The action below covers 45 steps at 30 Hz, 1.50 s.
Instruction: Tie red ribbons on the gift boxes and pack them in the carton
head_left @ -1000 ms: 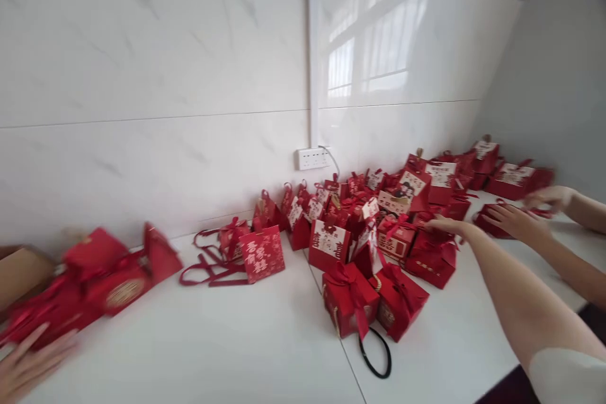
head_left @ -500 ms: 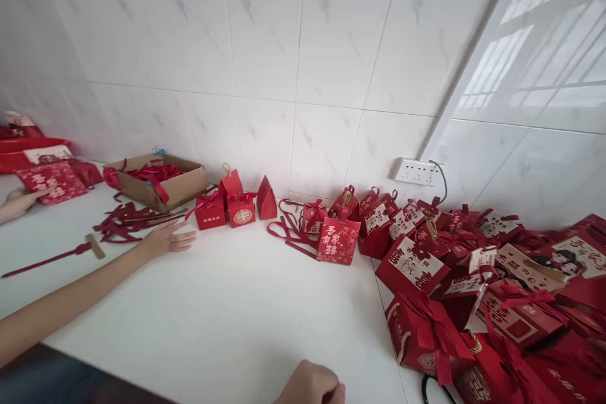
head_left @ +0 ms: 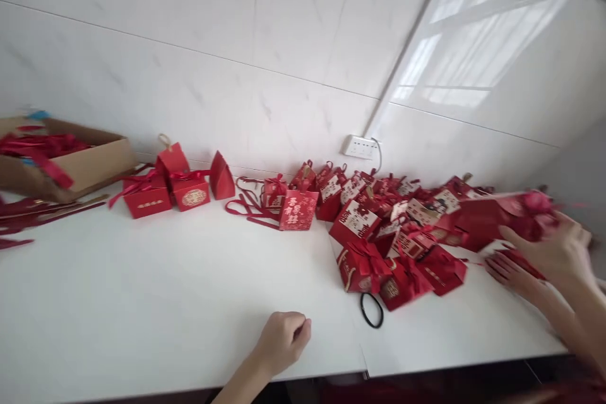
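Note:
My left hand [head_left: 283, 342] rests near the front edge of the white table [head_left: 156, 303], curled into a fist with nothing visible in it. A black hair tie [head_left: 372, 310] lies just to its right. Beyond that lies a heap of red gift boxes and small bags with ribbons [head_left: 388, 233]. My right hand is out of sight. At the right, a co-worker's hand [head_left: 558, 246] holds a blurred red box [head_left: 502, 218], and their other hand [head_left: 512, 273] lies flat on the table.
A cardboard box of red ribbons [head_left: 78, 161] stands at the far left, with loose ribbons [head_left: 28, 214] in front of it. Three red boxes [head_left: 173, 186] sit by the tiled wall. A white socket strip [head_left: 360, 147] hangs on the wall.
The view has swung back to the right. The arm that reached in from the left is gone. My fist has stayed put. The co-worker at the right now holds a red box.

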Each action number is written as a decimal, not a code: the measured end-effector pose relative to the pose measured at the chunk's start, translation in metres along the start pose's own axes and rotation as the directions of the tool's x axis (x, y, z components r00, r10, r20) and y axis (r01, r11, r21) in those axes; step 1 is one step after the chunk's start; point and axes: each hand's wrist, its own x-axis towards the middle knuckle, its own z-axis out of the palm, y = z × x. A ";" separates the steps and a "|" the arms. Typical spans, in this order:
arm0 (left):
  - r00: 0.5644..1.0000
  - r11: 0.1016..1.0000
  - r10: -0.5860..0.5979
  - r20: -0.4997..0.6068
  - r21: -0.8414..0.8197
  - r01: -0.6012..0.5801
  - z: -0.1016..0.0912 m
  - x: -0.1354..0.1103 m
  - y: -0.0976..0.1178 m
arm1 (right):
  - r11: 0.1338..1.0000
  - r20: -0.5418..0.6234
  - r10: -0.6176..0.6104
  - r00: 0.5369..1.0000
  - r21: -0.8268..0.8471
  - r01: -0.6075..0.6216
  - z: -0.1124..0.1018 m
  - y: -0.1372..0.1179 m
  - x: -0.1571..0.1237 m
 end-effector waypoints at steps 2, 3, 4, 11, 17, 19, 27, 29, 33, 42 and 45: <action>0.999 1.000 0.006 0.053 -0.011 -0.005 -0.001 0.000 -0.001 | 1.000 0.015 0.022 1.000 -0.020 -0.022 -0.012 -0.016 -0.022; 0.997 1.000 0.010 0.076 -0.022 -0.008 -0.002 0.000 -0.001 | 0.999 0.024 -0.034 0.999 -0.001 0.034 -0.015 -0.029 -0.035; 0.995 0.999 0.015 0.095 -0.037 -0.011 -0.003 -0.001 -0.001 | 0.994 0.053 -0.108 0.993 0.017 0.107 -0.017 -0.044 -0.050; 0.997 0.965 0.000 0.074 -0.261 0.020 -0.011 -0.003 -0.008 | 0.905 0.370 -0.415 0.831 0.258 0.337 -0.026 -0.149 -0.138; 0.988 0.837 -0.089 -0.129 -0.547 0.004 -0.057 0.032 -0.005 | 0.721 0.466 -0.693 0.550 0.441 0.535 -0.040 -0.198 -0.156; 0.998 0.842 -0.011 -0.062 -0.539 -0.024 -0.078 0.043 0.002 | 0.677 0.478 -0.735 0.481 0.499 0.541 -0.043 -0.210 -0.157; 0.967 0.860 0.091 0.239 -0.508 0.045 -0.082 0.031 0.002 | 0.725 0.737 -0.656 0.164 0.554 0.408 -0.003 -0.210 -0.180; 0.949 0.848 0.040 0.312 -0.512 0.133 -0.075 0.020 -0.003 | 0.789 0.778 -0.581 0.242 0.465 0.401 -0.002 -0.198 -0.192; 0.931 0.866 -0.060 0.360 -0.445 0.228 -0.075 0.002 -0.003 | 0.906 0.770 -0.411 0.488 0.287 0.311 -0.027 -0.180 -0.220; 0.972 0.914 -0.084 0.220 -0.371 0.163 -0.063 0.020 -0.001 | 0.886 0.726 -0.042 0.687 0.345 -0.310 -0.012 -0.194 -0.301; 0.955 0.885 -0.039 0.294 -0.434 0.170 -0.057 0.023 0.005 | 0.778 0.701 -0.086 0.708 0.492 -0.392 0.010 -0.187 -0.302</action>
